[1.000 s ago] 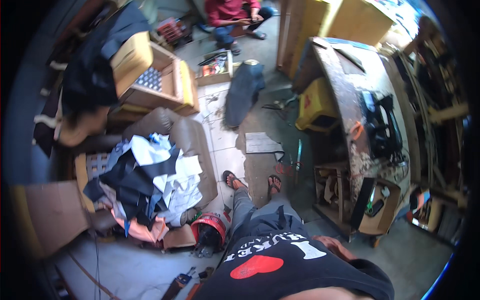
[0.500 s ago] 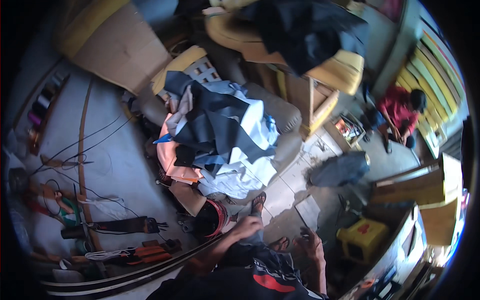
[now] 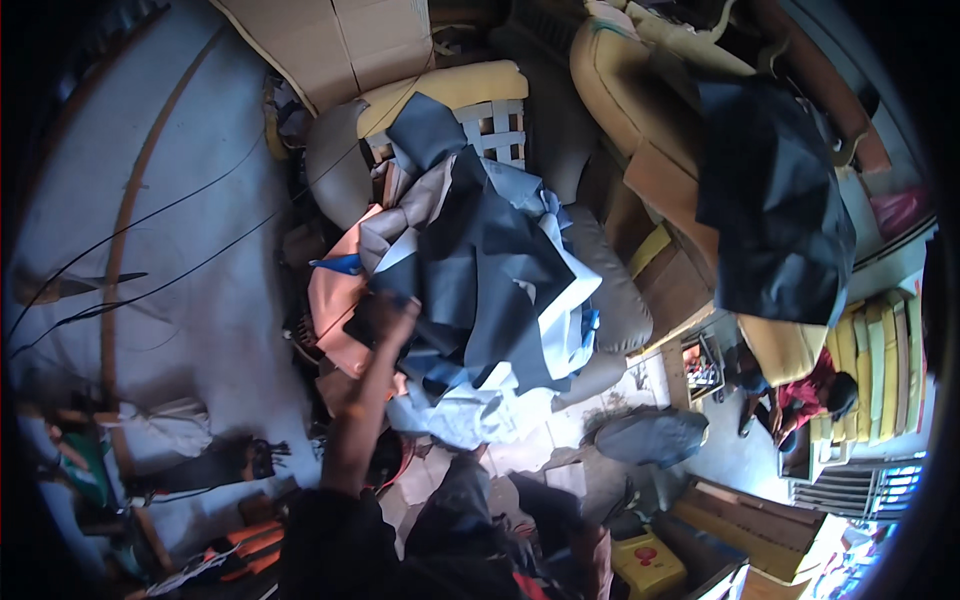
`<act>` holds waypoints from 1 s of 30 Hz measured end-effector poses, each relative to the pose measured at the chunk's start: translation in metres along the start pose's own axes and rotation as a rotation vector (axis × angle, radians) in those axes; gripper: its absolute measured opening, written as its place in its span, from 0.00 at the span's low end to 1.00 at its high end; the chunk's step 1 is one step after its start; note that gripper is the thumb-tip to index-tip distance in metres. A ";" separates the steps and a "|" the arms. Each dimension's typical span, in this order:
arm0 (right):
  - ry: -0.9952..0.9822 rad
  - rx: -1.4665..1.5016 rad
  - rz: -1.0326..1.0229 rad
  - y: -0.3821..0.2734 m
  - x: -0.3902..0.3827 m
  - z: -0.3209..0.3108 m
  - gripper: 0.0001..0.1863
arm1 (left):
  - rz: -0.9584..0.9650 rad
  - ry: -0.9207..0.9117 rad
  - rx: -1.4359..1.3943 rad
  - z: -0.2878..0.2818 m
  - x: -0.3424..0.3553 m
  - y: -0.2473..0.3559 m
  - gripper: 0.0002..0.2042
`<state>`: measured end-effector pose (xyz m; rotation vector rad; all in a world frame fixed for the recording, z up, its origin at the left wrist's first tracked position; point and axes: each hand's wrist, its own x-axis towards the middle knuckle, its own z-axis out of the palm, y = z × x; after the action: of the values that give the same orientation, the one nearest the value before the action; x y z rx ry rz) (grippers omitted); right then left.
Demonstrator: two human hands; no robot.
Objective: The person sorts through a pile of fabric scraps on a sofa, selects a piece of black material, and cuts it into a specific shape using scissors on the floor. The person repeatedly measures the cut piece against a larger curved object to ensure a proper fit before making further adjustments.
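Touching: L hand (image 3: 397,318), at left side of crumpled black, white & grey sheet pile (image 3: 500,275)
Grip: can't tell if pinching; R hand (image 3: 600,562) indistinct, ditto
Pile: on brown padded armchair (image 3: 618,290)

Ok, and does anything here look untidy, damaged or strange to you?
Yes: the heap of sheet material is jumbled, black, white and orange mixed together, with the left hand at its edge. Beyond it, yellow foam and webbing show without a cover, which looks unfinished.
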<state>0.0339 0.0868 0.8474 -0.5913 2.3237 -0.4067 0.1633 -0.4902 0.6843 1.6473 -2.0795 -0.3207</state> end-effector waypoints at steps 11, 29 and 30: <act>-0.262 0.066 0.468 0.023 0.077 0.104 0.19 | 0.388 0.233 -0.169 0.121 0.051 0.211 0.09; -0.303 0.117 0.593 0.067 0.036 0.097 0.25 | 0.339 -0.311 -0.815 0.046 -0.106 0.204 0.12; -0.309 0.120 0.594 0.072 0.029 0.097 0.25 | 0.301 -0.357 -0.932 0.022 -0.116 0.182 0.12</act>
<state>0.0607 0.1206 0.7315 0.1022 2.0338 -0.1551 0.0170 -0.3347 0.7242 0.7431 -1.8856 -1.3096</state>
